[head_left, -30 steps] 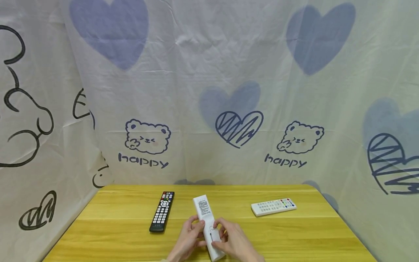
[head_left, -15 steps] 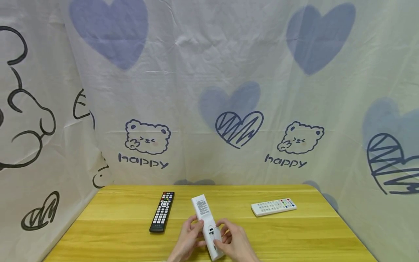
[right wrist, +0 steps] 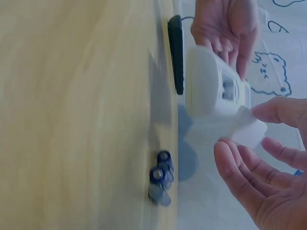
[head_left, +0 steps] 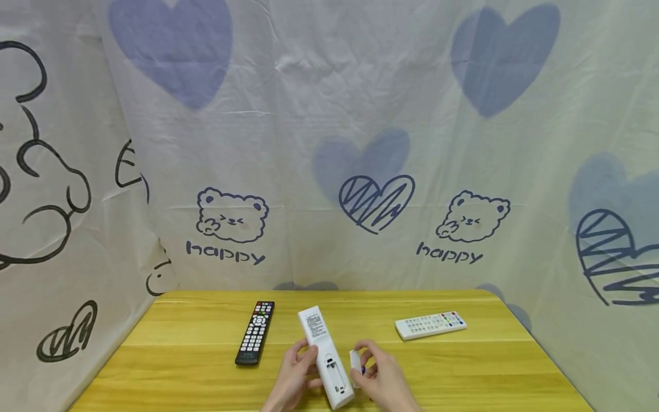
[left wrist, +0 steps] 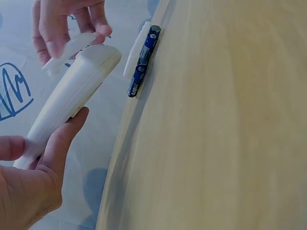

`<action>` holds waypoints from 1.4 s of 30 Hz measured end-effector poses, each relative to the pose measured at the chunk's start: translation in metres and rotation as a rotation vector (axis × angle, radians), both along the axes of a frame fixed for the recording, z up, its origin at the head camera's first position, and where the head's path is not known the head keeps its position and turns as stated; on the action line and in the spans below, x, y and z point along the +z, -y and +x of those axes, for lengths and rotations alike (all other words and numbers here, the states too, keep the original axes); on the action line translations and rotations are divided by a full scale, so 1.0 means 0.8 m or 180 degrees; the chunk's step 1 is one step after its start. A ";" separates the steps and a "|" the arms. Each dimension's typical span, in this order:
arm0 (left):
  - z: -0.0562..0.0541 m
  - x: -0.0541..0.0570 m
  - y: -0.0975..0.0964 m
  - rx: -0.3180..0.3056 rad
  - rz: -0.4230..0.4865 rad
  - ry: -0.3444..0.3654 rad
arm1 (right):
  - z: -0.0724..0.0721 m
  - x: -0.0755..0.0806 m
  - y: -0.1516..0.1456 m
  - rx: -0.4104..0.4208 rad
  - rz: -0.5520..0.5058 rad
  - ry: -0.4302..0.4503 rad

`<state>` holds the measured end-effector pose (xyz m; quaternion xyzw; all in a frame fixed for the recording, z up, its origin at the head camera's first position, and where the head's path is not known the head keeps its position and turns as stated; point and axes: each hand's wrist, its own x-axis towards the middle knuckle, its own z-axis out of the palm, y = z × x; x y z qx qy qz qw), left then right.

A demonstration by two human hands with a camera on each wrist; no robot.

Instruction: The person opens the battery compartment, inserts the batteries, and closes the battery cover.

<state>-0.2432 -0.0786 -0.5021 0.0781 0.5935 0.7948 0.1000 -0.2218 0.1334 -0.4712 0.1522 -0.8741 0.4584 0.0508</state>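
My left hand (head_left: 298, 369) grips a white remote control (head_left: 318, 343) by its sides, its labelled back turned up. The battery compartment (head_left: 337, 376) in that back lies uncovered, metal contacts showing inside. Just right of the remote, my right hand (head_left: 383, 375) pinches the white battery cover (head_left: 356, 363) between thumb and fingers. In the right wrist view the cover (right wrist: 249, 128) is held close beside the remote's end (right wrist: 201, 81). Blue batteries (left wrist: 144, 62) lie on the table below the hands; in the head view the right hand mostly hides them.
A black remote (head_left: 254, 333) lies left of the hands on the yellow wooden table (head_left: 185, 372). Toward the back right lies another white remote (head_left: 430, 325), buttons up. A printed cloth (head_left: 309, 114) hangs behind the table and at both sides.
The right hand has lifted the battery cover off the remote and moved it to the right, baring the compartment. The left hand and remote have shifted slightly left.
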 end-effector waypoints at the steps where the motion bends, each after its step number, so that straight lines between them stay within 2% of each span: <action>1: 0.000 0.000 0.000 0.0002 0.0011 0.0004 | -0.001 0.001 -0.003 -0.0033 0.0043 0.0025; 4: 0.000 -0.001 0.001 -0.0010 0.0038 0.0011 | -0.003 0.001 -0.011 -0.0162 0.0244 0.0009; 14: -0.001 -0.001 0.004 -0.0028 0.0051 0.0070 | -0.014 -0.005 -0.044 -0.0742 0.1126 -0.0399; 17: -0.002 0.000 0.005 -0.0043 0.0057 0.0076 | -0.018 -0.007 -0.055 -0.0854 0.1282 -0.0427; 25: -0.004 -0.001 0.007 -0.0044 0.0067 0.0079 | -0.023 -0.013 -0.077 -0.0901 0.1454 -0.0185; 35: -0.002 0.000 0.006 -0.0036 0.0104 0.0075 | -0.032 -0.018 -0.086 -0.0907 0.1633 0.0175; 42: -0.003 -0.002 0.009 -0.0018 0.0119 0.0080 | -0.038 -0.019 -0.089 -0.0953 0.1712 0.0209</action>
